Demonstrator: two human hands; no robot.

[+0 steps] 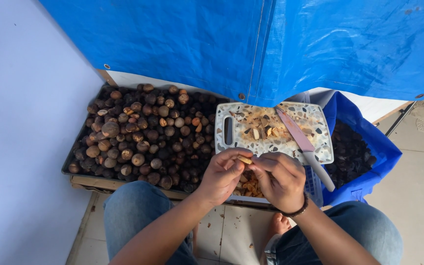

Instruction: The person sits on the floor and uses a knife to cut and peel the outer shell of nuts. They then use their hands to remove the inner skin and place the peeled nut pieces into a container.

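Note:
My left hand (223, 175) and my right hand (279, 179) meet in front of me, fingertips pinched together on a small pale nut piece (245, 159). Just beyond them lies a speckled white cutting board (315, 125) with several cut nut pieces (263, 131) on it. A pink-bladed knife (304, 146) with a white handle rests diagonally on the board's right side, untouched. Below my hands a heap of pale peeled pieces (251, 187) lies in a white basket, partly hidden by my fingers.
A dark tray (70, 169) at left is heaped with several round brown nuts (143, 132). A blue bag (376, 147) at right holds dark shells. A blue tarp (271, 44) hangs behind. A white wall stands at left; my knees and a bare foot are below, on tiled floor.

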